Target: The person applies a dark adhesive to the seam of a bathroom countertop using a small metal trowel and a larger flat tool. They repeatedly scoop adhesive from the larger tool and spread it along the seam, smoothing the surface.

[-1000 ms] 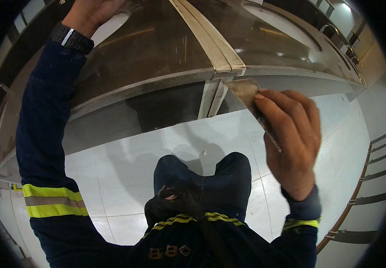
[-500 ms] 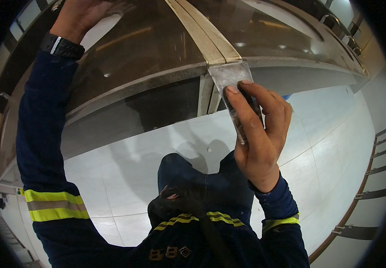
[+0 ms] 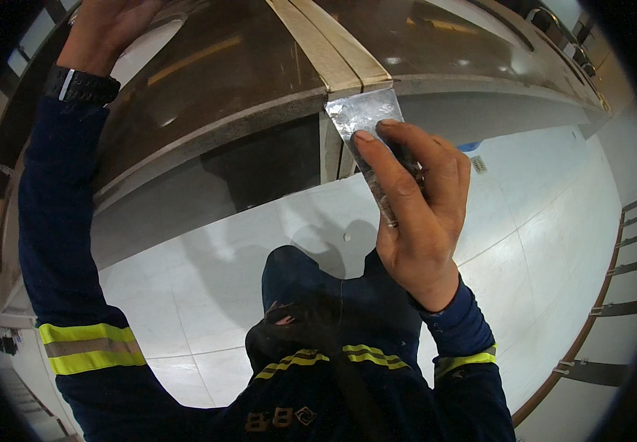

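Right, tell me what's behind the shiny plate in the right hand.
Pale upright strips below the counter show along the left edge of the shiny plate; whatever lies directly behind the plate and right hand is covered.

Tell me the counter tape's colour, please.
The tape is pale beige, best seen in the head view.

A pale tiled floor [image 3: 514,199], marked by thin seams and soft shadows [image 3: 237,276], spreads beneath a dark, polished bench [image 3: 248,85] catching yellowish reflections [image 3: 195,59]. A small grate [image 3: 479,164] sits in the floor; at right, dark crosspieces [image 3: 624,306] meet a curving brown rail [image 3: 578,341].
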The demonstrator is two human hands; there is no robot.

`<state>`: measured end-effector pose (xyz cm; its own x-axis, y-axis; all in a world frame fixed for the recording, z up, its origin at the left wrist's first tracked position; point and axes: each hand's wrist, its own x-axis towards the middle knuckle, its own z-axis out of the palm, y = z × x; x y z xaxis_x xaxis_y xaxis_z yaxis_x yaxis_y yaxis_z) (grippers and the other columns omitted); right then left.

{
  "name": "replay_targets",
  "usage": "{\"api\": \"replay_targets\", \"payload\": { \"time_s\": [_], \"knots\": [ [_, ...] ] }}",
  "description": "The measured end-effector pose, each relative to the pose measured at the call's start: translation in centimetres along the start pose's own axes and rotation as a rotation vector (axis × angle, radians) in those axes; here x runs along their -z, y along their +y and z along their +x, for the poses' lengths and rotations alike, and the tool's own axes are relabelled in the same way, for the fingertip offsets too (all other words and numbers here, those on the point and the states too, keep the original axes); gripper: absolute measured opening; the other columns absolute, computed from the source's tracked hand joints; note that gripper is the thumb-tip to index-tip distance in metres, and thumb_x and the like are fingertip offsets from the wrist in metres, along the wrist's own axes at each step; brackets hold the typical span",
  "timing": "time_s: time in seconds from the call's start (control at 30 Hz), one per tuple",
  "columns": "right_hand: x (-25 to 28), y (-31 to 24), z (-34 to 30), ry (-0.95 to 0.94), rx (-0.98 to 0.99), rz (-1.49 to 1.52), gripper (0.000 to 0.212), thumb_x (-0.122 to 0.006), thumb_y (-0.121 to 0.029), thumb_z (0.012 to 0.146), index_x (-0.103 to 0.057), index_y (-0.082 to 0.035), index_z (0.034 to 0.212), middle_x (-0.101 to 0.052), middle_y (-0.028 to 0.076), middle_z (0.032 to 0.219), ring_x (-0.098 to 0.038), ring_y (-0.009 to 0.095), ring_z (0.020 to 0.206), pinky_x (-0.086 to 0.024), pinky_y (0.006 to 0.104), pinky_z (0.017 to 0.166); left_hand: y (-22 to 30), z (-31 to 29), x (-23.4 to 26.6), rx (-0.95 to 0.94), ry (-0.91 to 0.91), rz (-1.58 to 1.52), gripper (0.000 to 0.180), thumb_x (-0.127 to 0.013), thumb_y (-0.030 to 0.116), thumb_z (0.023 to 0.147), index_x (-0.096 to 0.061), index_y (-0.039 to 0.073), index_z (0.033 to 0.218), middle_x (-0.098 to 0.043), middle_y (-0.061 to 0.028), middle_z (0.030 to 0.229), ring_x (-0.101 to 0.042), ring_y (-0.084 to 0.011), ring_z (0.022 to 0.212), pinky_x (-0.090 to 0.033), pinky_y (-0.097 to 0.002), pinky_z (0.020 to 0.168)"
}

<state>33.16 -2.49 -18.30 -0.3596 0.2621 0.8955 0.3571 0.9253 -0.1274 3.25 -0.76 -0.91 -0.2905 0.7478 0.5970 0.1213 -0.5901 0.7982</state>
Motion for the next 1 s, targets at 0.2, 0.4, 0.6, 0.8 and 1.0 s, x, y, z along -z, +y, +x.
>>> {"api": "replay_targets", "payload": {
  "time_s": [0.2,0.4,0.6,0.8,1.0],
  "knots": [
    [-0.6,-0.3,-0.6,0.009,-0.033,0.031,0.061,-0.068,0.013,0.069,-0.074,-0.011,0.125,-0.065,0.014,0.127,-0.058,0.031,0.112,-0.049,0.039,0.091,0.6,0.4,0.3,0.044,0.011,-0.011,0.035,-0.045,0.027,0.112,-0.056,0.002,0.133,-0.067,-0.0113,0.117,-0.072,-0.0206,0.096,-0.065,-0.0394,0.084],
    [-0.2,-0.3,-1.0,-0.059,-0.073,0.021,0.047,-0.076,0.001,0.079,-0.074,-0.01,0.124,-0.065,0.013,0.126,-0.057,0.031,0.109,-0.049,0.0393,0.091,0.6,0.1,-0.4,0.033,0.018,-0.028,0.036,-0.044,0.028,0.112,-0.055,0.001,0.133,-0.067,-0.0116,0.117,-0.071,-0.0206,0.096,-0.065,-0.0381,0.084],
    [0.9,-1.2,-3.6,0.051,-0.406,0.467,0.039,-0.066,-0.003,0.091,-0.07,-0.005,0.129,-0.062,0.016,0.125,-0.059,0.027,0.106,-0.048,0.0349,0.089,0.6,-0.1,-1.2,0.007,0.042,0.053,0.035,-0.045,0.027,0.111,-0.056,0.0,0.132,-0.068,-0.013,0.117,-0.071,-0.0207,0.098,-0.065,-0.0369,0.085],
    [-0.4,-2.6,-5.5,0.192,-1.024,1.411,0.046,-0.055,-0.019,0.105,-0.05,0.003,0.145,-0.064,0.016,0.122,-0.062,0.023,0.103,-0.047,0.0351,0.088,0.4,0.6,1.1,0.054,-0.117,-0.044,0.034,-0.045,0.022,0.111,-0.053,-0.001,0.135,-0.064,-0.0163,0.124,-0.068,-0.0233,0.109,-0.061,-0.0382,0.093],
    [-2.4,-2.5,-3.9,0.217,-1.067,1.576,0.038,-0.057,-0.012,0.105,-0.051,-0.001,0.141,-0.069,0.015,0.121,-0.07,0.025,0.107,-0.053,0.0333,0.085,0.2,1.4,3.0,0.113,-0.08,-0.034,0.039,-0.045,0.012,0.11,-0.045,-0.002,0.146,-0.054,-0.0199,0.14,-0.059,-0.0267,0.125,-0.055,-0.0376,0.106]
  ]
}}
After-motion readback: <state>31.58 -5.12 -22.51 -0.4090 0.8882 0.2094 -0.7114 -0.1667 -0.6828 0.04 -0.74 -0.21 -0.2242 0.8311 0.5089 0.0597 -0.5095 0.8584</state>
